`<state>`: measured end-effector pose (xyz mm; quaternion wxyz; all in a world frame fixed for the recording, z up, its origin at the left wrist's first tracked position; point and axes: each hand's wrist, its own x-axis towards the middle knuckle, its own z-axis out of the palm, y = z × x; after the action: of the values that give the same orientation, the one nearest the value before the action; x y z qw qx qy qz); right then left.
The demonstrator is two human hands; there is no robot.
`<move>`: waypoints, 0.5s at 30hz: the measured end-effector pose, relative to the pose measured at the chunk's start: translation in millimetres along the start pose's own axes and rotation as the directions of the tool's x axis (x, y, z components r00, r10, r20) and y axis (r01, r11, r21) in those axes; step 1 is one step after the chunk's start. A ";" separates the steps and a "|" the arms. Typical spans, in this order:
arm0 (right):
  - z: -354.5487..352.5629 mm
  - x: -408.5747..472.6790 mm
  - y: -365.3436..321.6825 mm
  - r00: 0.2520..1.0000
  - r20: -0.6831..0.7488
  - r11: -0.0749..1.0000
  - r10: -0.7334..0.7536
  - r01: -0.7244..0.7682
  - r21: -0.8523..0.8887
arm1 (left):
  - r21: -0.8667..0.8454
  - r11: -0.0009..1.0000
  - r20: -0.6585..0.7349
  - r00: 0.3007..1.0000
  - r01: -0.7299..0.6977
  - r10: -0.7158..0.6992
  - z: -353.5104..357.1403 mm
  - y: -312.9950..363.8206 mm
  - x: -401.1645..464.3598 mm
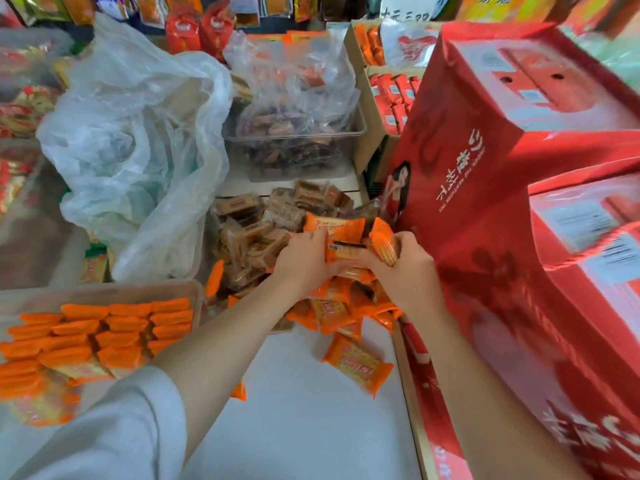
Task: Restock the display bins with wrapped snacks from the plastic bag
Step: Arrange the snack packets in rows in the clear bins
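Item: stack of orange wrapped snacks, held between 2 hands above the bin. Left hand fingers curl over the stack's near-left side; right hand fingers curl round its right end, pinching 1 packet upright.

Beneath: loose heap of orange packets abutting brown wrapped snacks in the same bin. 1 orange packet lies apart on the white surface.

Left: tray of orange packets in rows, its rim near the left forearm. Crumpled clear plastic bag stands beyond it, mouth slack.

Risks, judged: slick wrappers squeezed end-on may fan out and spill onto the brown stock, mixing lines; the upright packet looks least secure.

Room: red cartons stand just beside the right hand, so little clearance rightward. Open way lies toward the white surface and left to the tray.
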<state>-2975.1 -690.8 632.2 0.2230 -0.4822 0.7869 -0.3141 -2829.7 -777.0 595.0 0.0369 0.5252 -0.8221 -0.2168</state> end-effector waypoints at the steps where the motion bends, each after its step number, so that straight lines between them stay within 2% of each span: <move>1: -1.8 -2.3 -0.4 1.000 0.008 1.000 0.012 -0.012 0.026 | 0.007 1.000 0.010 1.000 0.007 -0.008 2.3 -0.2 4.9; 4: -5.2 -8.7 0.8 0.999 0.017 0.995 0.037 -0.039 0.095 | -0.030 0.999 0.032 0.999 0.018 -0.017 5.3 -0.5 10.3; 6: -7.1 -13.2 -0.5 0.997 0.019 0.990 0.070 -0.072 0.125 | -0.061 0.998 -0.001 1.000 0.011 -0.011 3.6 1.2 6.9; 8: -7.3 -16.3 -4.2 0.983 0.071 0.950 0.170 -0.183 0.254 | -0.160 0.987 -0.067 0.998 -0.028 0.018 -2.9 2.5 -3.0; 9: -7.3 -18.1 -8.1 0.963 0.139 0.887 0.231 -0.267 0.377 | -0.239 0.970 -0.096 0.995 -0.054 0.032 -9.0 2.0 -11.6; 11: -7.3 -24.0 -17.2 0.909 0.323 0.656 0.265 -0.415 0.630 | -0.408 0.910 -0.129 0.991 -0.076 0.025 -25.4 -2.5 -39.2; 13: -4.1 -32.2 -26.6 0.862 0.485 0.400 0.143 -0.499 0.769 | -0.564 0.822 -0.138 0.990 -0.079 0.000 -41.7 -14.7 -75.6; 15: 3.4 -42.3 -39.3 0.787 0.617 0.220 -0.014 -0.599 0.770 | -0.715 0.696 -0.110 0.993 -0.058 -0.030 -53.0 -34.3 -114.5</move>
<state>-2930.2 -667.0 659.7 0.7159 -0.1485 0.4319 -0.5281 -2734.3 -705.3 648.5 0.2866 0.4743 -0.6732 -0.4896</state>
